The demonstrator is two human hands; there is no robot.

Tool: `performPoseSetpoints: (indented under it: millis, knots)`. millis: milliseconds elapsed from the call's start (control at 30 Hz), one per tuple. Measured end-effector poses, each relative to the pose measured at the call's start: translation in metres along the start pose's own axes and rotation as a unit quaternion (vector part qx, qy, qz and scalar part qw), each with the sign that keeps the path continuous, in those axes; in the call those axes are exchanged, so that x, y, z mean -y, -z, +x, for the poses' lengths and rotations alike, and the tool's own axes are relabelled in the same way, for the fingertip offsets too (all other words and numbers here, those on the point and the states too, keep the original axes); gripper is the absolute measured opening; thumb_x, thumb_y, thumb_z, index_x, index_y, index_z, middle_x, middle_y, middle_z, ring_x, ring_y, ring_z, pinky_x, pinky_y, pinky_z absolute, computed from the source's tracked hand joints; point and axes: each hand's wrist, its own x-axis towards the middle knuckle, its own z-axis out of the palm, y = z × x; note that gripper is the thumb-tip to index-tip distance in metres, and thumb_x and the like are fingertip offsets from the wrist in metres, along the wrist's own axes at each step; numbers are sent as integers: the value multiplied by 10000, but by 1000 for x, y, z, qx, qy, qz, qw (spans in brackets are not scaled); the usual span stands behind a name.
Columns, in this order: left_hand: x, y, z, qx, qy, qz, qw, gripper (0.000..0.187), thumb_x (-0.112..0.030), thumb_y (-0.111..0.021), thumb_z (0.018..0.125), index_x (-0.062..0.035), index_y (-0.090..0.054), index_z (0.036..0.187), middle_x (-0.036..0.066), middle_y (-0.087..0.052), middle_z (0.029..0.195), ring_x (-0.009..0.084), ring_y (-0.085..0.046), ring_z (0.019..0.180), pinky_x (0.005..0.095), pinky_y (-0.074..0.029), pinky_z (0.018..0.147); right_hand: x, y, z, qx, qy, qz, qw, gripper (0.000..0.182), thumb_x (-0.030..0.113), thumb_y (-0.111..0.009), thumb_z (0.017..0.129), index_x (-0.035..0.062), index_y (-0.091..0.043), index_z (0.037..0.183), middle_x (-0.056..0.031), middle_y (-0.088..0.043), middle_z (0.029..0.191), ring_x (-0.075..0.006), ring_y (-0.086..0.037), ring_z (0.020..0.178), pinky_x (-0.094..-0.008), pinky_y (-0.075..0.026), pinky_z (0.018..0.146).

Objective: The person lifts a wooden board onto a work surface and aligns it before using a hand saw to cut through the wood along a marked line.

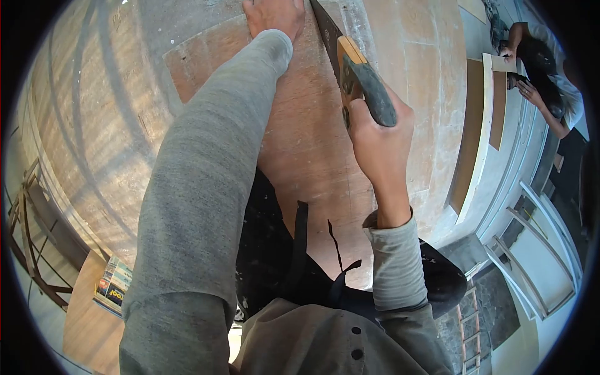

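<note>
My right hand (382, 137) is wrapped round the handle of a hand saw (367, 81), which has a dark grip with a tan part. Its toothed blade points up and away to the top edge of the view. Left of the blade, my left hand (274, 17) rests on a reddish-brown wooden board (212, 53), partly cut off by the frame's top edge. That hand's fingertips are out of view. Under the blade lies the board's surface; whether the teeth are in a cut cannot be made out.
A co-worker (553, 69) bends over a pale wooden frame (484, 125) at the right. White metal frames (544, 250) and a ladder (469, 331) stand lower right. At the lower left are a round wooden top (87, 319), a printed box (114, 284) and a rusty metal rack (28, 231).
</note>
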Motion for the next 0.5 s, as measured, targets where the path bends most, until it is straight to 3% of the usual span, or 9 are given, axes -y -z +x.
performPoseSetpoints:
  millis: [67,100,133,167,267,333,433,467,500]
  knots:
    - [-3,-6,0,-41,-17,-7,999,331,-291,-474,963,-36,-648,1085,159,-633,1175,337,-535,1168,504,-365,994,3,20,-38,20,-57,-19,998,239,-5,-574,790,-47,-653,1012,-111,-600,716,-140,-524,594,-277,-456,605]
    - [-6,-8,6,-52,-14,-7,999,331,-291,-474,963,-36,-648,1085,159,-633,1175,337,-535,1168,504,-365,994,15,31,-78,-9,-59,-71,996,407,-11,-519,777,-54,-653,1159,-139,-674,805,-169,-642,678,-270,-504,701]
    - [-8,-10,4,-57,-8,11,998,336,-294,-471,966,-35,-647,1087,159,-633,1175,340,-536,1165,506,-366,993,20,44,-113,-28,-78,-96,992,532,-20,-465,761,-68,-609,1271,-183,-727,953,-197,-726,870,-271,-520,846]
    - [-5,-10,0,-56,-5,32,998,340,-296,-468,968,-34,-647,1090,159,-632,1176,344,-537,1162,508,-367,991,27,51,-120,-22,-29,-72,997,536,-31,-444,754,-77,-611,1262,-220,-722,1080,-217,-714,1033,-284,-485,964]
    - [-5,-6,0,-30,-7,16,999,356,-313,-471,967,-32,-644,1101,158,-632,1183,352,-536,1167,511,-367,1001,24,37,-62,27,-75,-54,995,445,-21,-491,785,-67,-641,1201,-125,-684,832,-127,-643,730,-253,-506,724]
    - [-5,-7,-1,-32,-7,-5,999,360,-316,-472,967,-30,-644,1102,158,-632,1185,352,-535,1169,508,-368,1004,3,16,9,40,-2,-43,998,418,-13,-517,787,-65,-648,1180,-91,-617,751,-100,-546,642,-251,-468,637]
    - [-4,-8,-4,-26,-10,8,1000,365,-316,-467,970,-26,-644,1105,157,-632,1187,352,-536,1172,502,-367,1010,-1,20,-51,2,-6,-22,1000,334,13,-507,831,-73,-642,1124,-19,-536,653,-78,-486,585,-230,-420,597]
    - [-3,-8,2,-33,-5,36,999,367,-312,-462,974,-23,-643,1108,157,-632,1188,352,-536,1173,498,-365,1014,21,30,-87,-18,23,-118,993,410,-14,-500,848,-84,-620,1234,-40,-583,709,-103,-525,601,-252,-477,758]
    - [-1,-7,7,-37,0,42,998,367,-312,-462,974,-23,-643,1108,157,-632,1188,352,-536,1173,498,-365,1014,29,34,-111,-44,5,-182,982,485,-17,-490,851,-83,-576,1324,-50,-604,744,-114,-559,630,-270,-459,917]
